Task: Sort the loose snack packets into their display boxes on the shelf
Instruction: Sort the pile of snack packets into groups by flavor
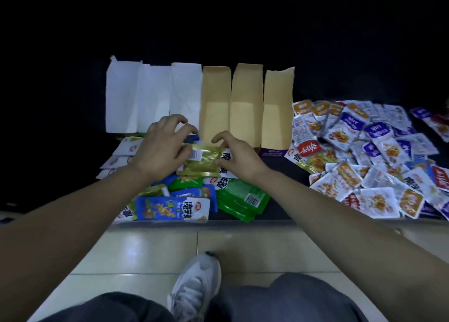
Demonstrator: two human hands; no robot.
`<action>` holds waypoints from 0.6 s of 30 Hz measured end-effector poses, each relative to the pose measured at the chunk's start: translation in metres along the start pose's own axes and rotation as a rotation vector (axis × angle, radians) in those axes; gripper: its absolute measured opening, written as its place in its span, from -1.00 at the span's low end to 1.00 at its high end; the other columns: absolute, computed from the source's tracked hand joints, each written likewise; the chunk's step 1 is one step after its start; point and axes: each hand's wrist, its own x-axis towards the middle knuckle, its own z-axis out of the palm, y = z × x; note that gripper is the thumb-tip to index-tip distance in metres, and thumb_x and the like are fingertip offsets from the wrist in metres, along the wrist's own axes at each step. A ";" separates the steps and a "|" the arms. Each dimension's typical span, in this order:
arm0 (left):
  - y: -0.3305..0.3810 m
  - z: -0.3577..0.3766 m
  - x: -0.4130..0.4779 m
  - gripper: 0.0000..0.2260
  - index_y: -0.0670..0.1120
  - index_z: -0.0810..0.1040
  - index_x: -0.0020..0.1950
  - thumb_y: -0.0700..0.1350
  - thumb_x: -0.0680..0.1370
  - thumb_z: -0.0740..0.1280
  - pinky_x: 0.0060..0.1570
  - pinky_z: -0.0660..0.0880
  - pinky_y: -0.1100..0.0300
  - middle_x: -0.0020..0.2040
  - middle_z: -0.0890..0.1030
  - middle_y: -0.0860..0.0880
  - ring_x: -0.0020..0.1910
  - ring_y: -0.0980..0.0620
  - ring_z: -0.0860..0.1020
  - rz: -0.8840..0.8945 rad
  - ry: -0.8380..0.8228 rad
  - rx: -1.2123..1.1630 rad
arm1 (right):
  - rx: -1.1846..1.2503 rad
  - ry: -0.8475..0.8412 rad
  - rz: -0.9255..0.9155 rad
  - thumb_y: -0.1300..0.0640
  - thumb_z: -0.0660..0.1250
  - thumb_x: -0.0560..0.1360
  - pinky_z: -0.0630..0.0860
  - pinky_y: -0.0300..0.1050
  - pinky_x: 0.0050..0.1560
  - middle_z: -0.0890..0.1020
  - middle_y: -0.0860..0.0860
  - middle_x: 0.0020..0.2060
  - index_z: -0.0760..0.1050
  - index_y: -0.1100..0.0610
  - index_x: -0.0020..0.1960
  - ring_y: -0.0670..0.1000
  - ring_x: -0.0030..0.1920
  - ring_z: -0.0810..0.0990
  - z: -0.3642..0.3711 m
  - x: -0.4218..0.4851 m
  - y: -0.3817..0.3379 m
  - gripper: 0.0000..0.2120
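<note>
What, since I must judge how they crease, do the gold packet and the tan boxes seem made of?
Gold packet: likely metallised foil film, shiny with crinkled glints. Tan boxes: probably uncoated cardboard, matte with sharp fold lines.

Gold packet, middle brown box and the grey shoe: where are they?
gold packet (pixel 203 161): head view, its shiny middle.
middle brown box (pixel 246 88): head view, its bare inside wall.
grey shoe (pixel 197 286): head view, its top.
</note>
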 end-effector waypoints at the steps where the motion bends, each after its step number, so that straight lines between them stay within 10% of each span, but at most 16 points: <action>1: 0.000 0.003 -0.003 -0.59 -0.09 0.54 0.20 0.06 0.52 0.08 0.07 0.40 -0.10 0.20 0.49 -0.19 0.14 -0.23 0.47 -0.009 -0.033 -0.006 | 0.000 0.002 0.003 0.20 0.41 0.50 0.41 -0.14 -0.05 0.56 0.08 0.08 0.40 0.13 0.26 0.03 0.08 0.52 0.001 0.000 0.003 -0.63; 18: -0.037 -0.020 -0.052 -0.58 -0.18 0.32 0.39 -0.09 0.55 0.16 0.31 0.19 -0.18 0.37 0.31 -0.26 0.39 -0.25 0.22 -0.281 0.331 0.048 | 0.179 0.120 -0.236 0.35 0.33 0.50 0.42 -0.12 0.11 0.52 0.15 0.12 0.49 0.20 0.22 0.04 0.08 0.50 0.037 0.060 -0.078 -0.70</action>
